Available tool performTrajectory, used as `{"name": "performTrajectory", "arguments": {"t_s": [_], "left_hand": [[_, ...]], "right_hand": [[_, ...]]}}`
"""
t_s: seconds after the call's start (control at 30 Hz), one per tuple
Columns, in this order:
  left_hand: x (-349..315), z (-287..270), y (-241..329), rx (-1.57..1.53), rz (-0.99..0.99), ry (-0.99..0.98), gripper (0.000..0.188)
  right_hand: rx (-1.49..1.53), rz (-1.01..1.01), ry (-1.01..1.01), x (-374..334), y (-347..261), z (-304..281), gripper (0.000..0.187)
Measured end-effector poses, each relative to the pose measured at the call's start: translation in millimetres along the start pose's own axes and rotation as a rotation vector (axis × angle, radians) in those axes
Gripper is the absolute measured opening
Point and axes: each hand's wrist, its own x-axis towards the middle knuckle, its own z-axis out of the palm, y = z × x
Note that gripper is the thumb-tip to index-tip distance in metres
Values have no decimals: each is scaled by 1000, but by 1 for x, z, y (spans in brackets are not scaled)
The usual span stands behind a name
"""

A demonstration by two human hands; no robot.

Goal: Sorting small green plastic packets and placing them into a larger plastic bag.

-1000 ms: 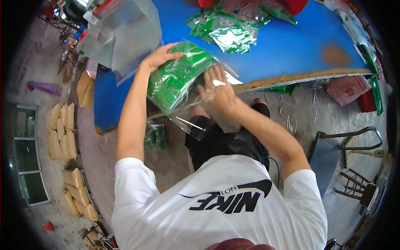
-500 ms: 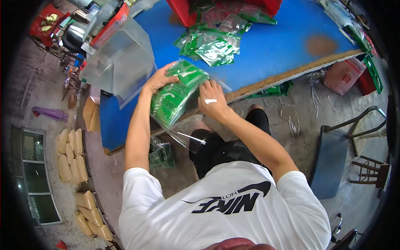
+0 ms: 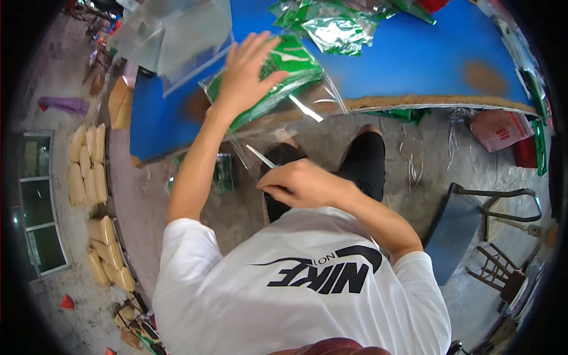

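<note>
A clear plastic bag (image 3: 313, 97) lies over the table's near edge, with a thick stack of green packets (image 3: 290, 56) inside it. My left hand (image 3: 248, 74) rests on the stack with its fingers spread; its fingertips are slightly blurred. Closer to my body, my right hand (image 3: 305, 183) is closed at the bag's near end, where the clear film runs down to its fingers. A narrow white strip (image 3: 260, 156) shows just beside those fingers; whether it is separate from the bag I cannot tell.
Loose green-and-clear packets (image 3: 337, 26) are heaped farther back on the blue table (image 3: 414, 65). A translucent plastic box (image 3: 189, 41) stands at the back left. Below on the right are a blue-seated chair (image 3: 455, 231) and a pink sack (image 3: 503, 130).
My right hand has left the pack's right side and come back toward my body. My left hand has spread open on top of the pack. The view has shifted.
</note>
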Motion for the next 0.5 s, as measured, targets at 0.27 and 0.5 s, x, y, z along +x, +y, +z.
{"name": "performTrajectory", "arguments": {"t_s": [0.27, 0.5], "left_hand": [[-195, 4, 38, -39, -526, 497, 23], [-209, 17, 64, 0, -332, 416, 36]], "right_hand": [[-495, 113, 517, -41, 93, -111, 24], [-672, -92, 278, -29, 112, -106, 29]]}}
